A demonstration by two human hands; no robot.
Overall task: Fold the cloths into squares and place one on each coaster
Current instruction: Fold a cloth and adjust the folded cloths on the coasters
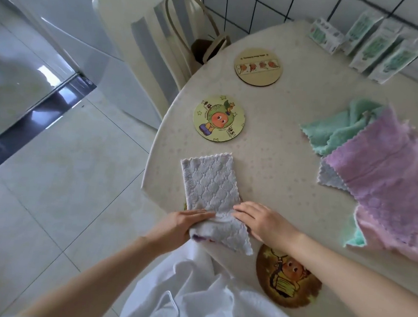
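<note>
Head view. Nearest the camera, at the bottom centre of the frame, is a white garment (192, 294), with both bare forearms reaching up past it to the table (282, 109).

The left hand (185, 221) grips the bunched near end of the grey cloth (208, 183), fingers laid over the top; its thumb is hidden. The right hand (260, 222) lies flat and spread, fingers straight, pressing on the same cloth's right edge. The grey cloth is folded into a long strip and lies at the table's left edge, running from the hands towards the frame's centre.

Coasters: a brown coaster (288, 279) at lower right of centre, partly under the right forearm, uncovered; a green coaster (218, 119) just above the grey cloth, apart from it, uncovered; a pale wooden coaster (259, 66) further up, uncovered.

Right side of the frame: a lilac cloth (389, 177) lies unfolded over a mint cloth (335, 133) and a second grey cloth's corner (331, 178).

Upper right: green-and-white packets (376, 46) stand against the tiled wall. Upper centre: a chair (167, 42) carrying a bag (211, 48).
</note>
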